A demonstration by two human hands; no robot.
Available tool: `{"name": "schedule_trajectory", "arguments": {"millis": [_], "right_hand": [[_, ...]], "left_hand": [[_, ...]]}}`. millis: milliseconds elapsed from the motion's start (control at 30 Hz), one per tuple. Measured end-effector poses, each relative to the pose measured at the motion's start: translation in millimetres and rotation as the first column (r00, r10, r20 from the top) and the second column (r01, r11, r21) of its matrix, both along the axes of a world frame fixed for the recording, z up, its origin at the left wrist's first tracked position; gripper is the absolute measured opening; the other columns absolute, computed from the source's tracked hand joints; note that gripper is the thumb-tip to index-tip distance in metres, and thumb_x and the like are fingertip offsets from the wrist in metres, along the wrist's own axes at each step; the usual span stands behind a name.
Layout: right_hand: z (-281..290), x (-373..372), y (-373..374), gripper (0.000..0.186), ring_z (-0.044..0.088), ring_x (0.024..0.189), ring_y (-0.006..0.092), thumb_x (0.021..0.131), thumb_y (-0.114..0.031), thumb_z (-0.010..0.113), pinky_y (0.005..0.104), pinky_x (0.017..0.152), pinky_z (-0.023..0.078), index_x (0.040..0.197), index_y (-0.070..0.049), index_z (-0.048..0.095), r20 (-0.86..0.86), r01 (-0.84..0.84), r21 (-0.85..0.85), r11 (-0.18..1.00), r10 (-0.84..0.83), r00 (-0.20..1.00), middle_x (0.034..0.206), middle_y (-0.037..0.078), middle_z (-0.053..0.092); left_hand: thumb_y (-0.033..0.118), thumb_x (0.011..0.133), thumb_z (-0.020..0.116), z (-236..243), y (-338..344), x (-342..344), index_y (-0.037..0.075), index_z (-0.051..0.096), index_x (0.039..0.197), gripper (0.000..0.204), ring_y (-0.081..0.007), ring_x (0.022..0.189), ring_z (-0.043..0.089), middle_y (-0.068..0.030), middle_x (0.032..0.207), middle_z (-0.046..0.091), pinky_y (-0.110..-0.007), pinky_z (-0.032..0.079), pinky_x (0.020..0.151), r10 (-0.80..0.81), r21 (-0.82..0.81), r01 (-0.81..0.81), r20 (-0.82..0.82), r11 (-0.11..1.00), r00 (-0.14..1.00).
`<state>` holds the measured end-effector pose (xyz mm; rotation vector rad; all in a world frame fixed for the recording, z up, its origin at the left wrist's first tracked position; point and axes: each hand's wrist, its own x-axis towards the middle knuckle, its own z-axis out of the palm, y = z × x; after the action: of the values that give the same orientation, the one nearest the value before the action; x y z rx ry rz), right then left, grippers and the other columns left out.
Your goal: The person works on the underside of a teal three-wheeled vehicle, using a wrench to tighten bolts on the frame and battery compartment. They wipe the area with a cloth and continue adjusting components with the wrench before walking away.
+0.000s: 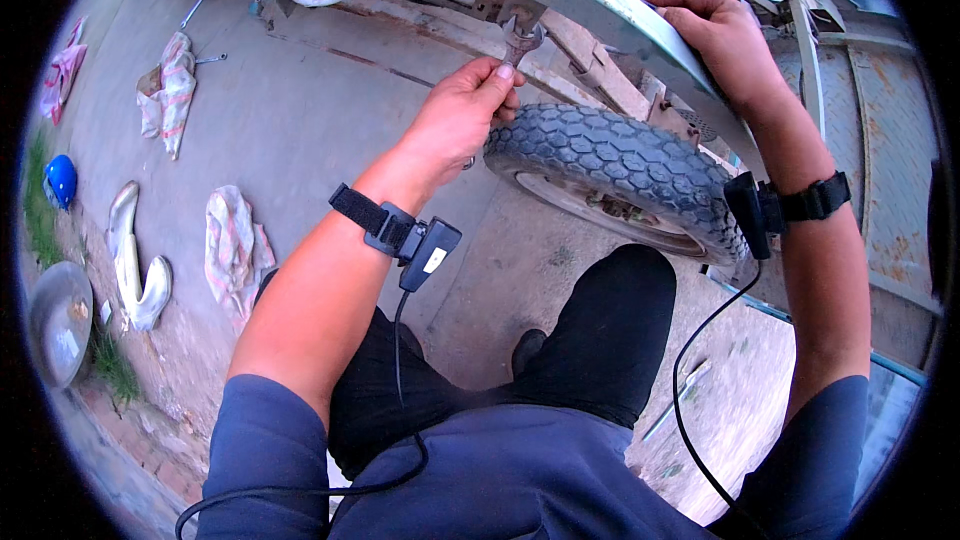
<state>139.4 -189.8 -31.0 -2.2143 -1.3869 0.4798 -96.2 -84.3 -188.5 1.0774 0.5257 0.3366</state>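
Observation:
My left hand (465, 110) is closed round the handle of an open-end wrench (522, 40). The wrench's jaw points up and sits at a metal bracket under the pale green frame rail (610, 15) of a vehicle; whether it grips a nut there I cannot make out. My right hand (715, 40) bends over the top of that rail farther right, its fingers curled onto it and the fingertips partly hidden. Between my arms is a wheel with a chunky black tire (620, 155), just below the rail.
On the concrete at left lie crumpled striped cloths (235, 250), a silver curved part (140, 265), a blue helmet-like object (60, 181) and a round metal basin (60, 325). Long-handled tools (195, 10) lie by another cloth. A rusty metal panel (885, 150) stands at right. Cables hang from my wrist straps.

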Motion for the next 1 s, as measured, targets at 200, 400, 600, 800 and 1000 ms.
{"name": "schedule_trajectory", "arguments": {"millis": [200, 400, 600, 800, 1000], "right_hand": [[0, 3, -1, 0.034, 0.063, 0.079, 0.0136, 0.087, -0.025, 0.062, 0.0285, 0.079, 0.050, 0.109, -0.003, 0.072, -0.004, -0.010, 0.012, 1.000, 0.010, 1.000, 0.089, 0.010, 0.071], [1, -2, 2, 0.033, 0.063, 0.079, 0.0132, 0.087, -0.025, 0.063, 0.0277, 0.079, 0.050, 0.110, -0.003, 0.072, -0.032, 0.013, 0.009, 1.000, -0.012, 0.999, 0.089, 0.010, 0.071], [2, -6, 1, 0.032, 0.063, 0.079, 0.0128, 0.087, -0.024, 0.062, 0.0274, 0.079, 0.050, 0.110, -0.004, 0.072, 0.006, 0.038, 0.012, 0.999, -0.038, 0.999, 0.090, 0.009, 0.071], [0, -5, 3, 0.032, 0.063, 0.079, 0.0125, 0.087, -0.024, 0.062, 0.0271, 0.078, 0.050, 0.110, -0.004, 0.072, 0.004, 0.039, 0.006, 0.999, -0.039, 0.999, 0.089, 0.009, 0.071], [1, -4, 4, 0.032, 0.063, 0.078, 0.0119, 0.087, -0.024, 0.062, 0.0267, 0.077, 0.050, 0.109, -0.003, 0.072, -0.017, 0.036, 0.005, 0.999, -0.036, 0.999, 0.088, 0.008, 0.071]], "left_hand": [[0.026, 0.104, 0.047, -5, -3, 10, 0.005, 0.058, 0.106, 0.024, -0.0120, 0.082, 0.055, -0.0014, 0.087, 0.059, -0.027, 0.046, 0.080, 0.083, -0.013, -0.082, 0.054, 0.997, 0.995], [0.027, 0.104, 0.048, -5, -2, 11, 0.005, 0.059, 0.105, 0.024, -0.0130, 0.083, 0.057, -0.0015, 0.087, 0.059, -0.028, 0.048, 0.081, 0.093, -0.093, -0.085, 0.086, 0.992, 0.992], [0.026, 0.103, 0.049, -15, 7, 13, 0.004, 0.061, 0.106, 0.025, -0.0107, 0.082, 0.056, -0.0007, 0.085, 0.059, -0.026, 0.047, 0.079, 0.078, 0.073, -0.084, 0.081, 0.994, 0.994], [0.025, 0.103, 0.049, -27, 18, 9, 0.003, 0.062, 0.104, 0.025, -0.0091, 0.078, 0.054, -0.0002, 0.084, 0.059, -0.026, 0.048, 0.075, 0.050, 0.206, -0.056, 0.031, 0.977, 0.998], [0.025, 0.102, 0.051, -21, 10, 7, 0.002, 0.063, 0.103, 0.026, -0.0089, 0.074, 0.054, -0.0009, 0.079, 0.059, -0.026, 0.048, 0.070, 0.141, 0.310, -0.125, -0.030, 0.942, 0.990]]}}
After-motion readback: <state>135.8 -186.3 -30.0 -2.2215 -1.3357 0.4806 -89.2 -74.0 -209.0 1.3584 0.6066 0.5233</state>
